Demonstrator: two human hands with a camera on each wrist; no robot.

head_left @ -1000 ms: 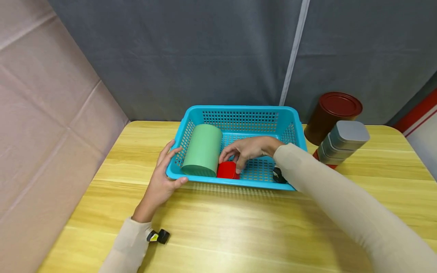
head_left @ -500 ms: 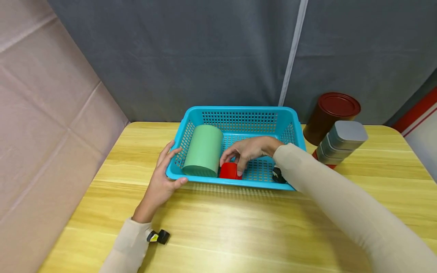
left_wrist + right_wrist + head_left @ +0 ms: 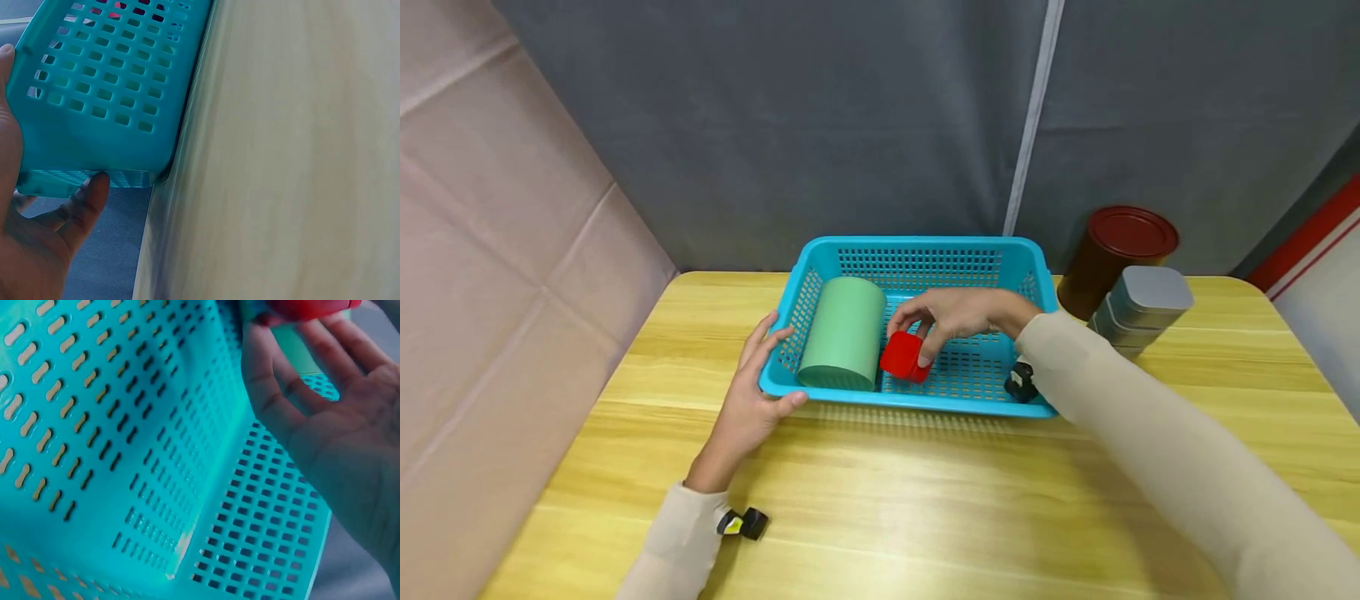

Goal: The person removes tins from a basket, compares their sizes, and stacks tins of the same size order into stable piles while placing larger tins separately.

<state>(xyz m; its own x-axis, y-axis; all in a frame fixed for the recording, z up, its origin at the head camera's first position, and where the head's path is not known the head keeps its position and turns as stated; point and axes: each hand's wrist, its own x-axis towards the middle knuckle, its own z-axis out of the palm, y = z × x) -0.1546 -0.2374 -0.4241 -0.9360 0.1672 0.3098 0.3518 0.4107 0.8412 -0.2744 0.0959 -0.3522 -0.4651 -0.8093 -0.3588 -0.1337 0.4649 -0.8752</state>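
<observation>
A blue perforated plastic basket (image 3: 917, 406) stands on the wooden table. My left hand (image 3: 751, 414) holds its front left corner, thumb at the front rim and fingers along the left side; the left wrist view shows the same hand (image 3: 37, 250) against the basket's end. Inside the basket, my right hand (image 3: 958, 315) pinches a small red box (image 3: 904, 356) with rounded corners, tilted, between thumb and fingers. Only part of this red box (image 3: 306, 307) shows at the top of the right wrist view. A large pale green cylinder (image 3: 845, 332) lies on its side left of it.
Right of the basket, a dark brown canister with a dark red lid (image 3: 1132, 232) stands near the grey curtain (image 3: 850, 125). A stack of grey rounded-square boxes (image 3: 1150, 296) stands in front of it. Bare wooden table (image 3: 925, 500) stretches before the basket.
My right hand has raised the red box from beside the basket's front wall and tipped it, shifting slightly away from that wall. My left hand keeps its hold on the corner.
</observation>
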